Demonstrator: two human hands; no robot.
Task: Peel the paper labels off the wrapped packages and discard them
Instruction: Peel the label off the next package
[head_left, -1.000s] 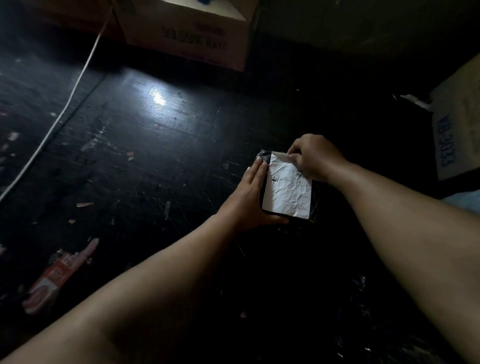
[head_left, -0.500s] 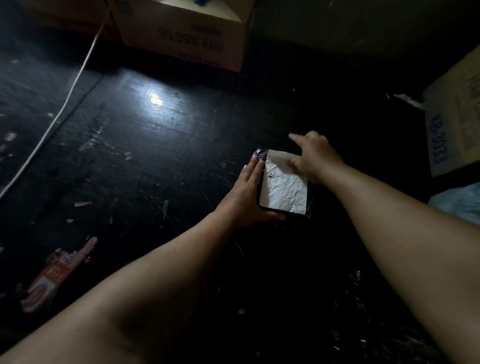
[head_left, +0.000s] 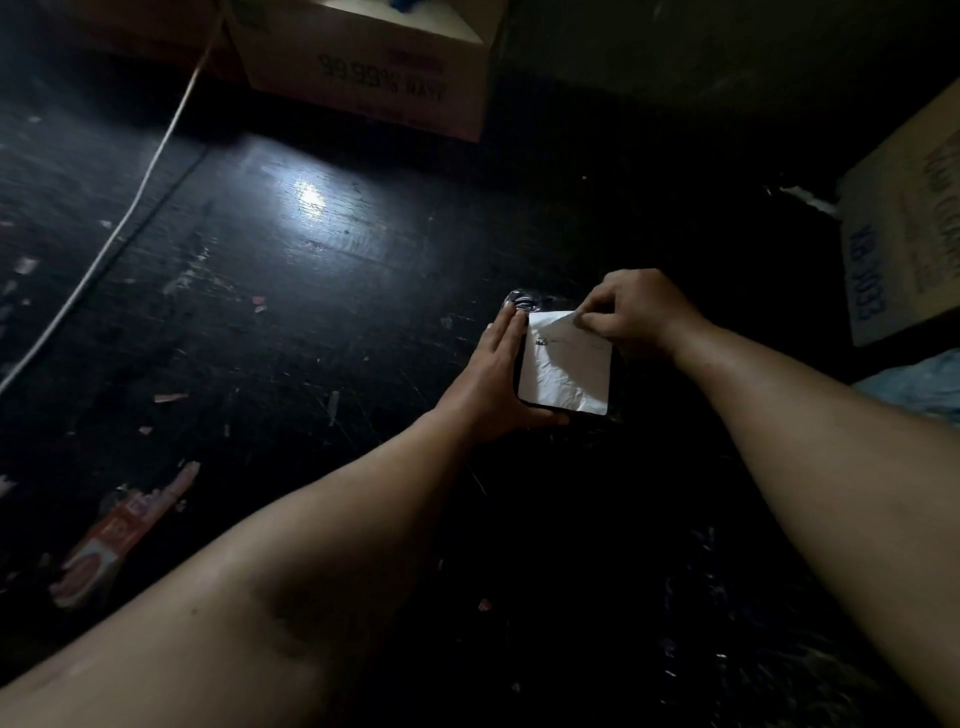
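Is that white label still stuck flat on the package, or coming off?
Coming off at one corner. The right hand pinches the label's top right corner, lifted off the package; the rest lies flat.

Two cardboard boxes (head_left: 363, 67) (head_left: 906, 228), a white cable (head_left: 130, 208), scraps on dark floor (head_left: 311, 322).

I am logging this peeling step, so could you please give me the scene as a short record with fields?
package: black wrapped package lying flat on the dark floor
label: white crinkled paper label on top of the package, far right corner lifted
left hand: left hand with straight fingers pressed along the package's left edge
right hand: right hand pinching the label's lifted corner
surroundings: cardboard box at the far side, another cardboard box at the right, white cable at the left, red wrapper on the floor
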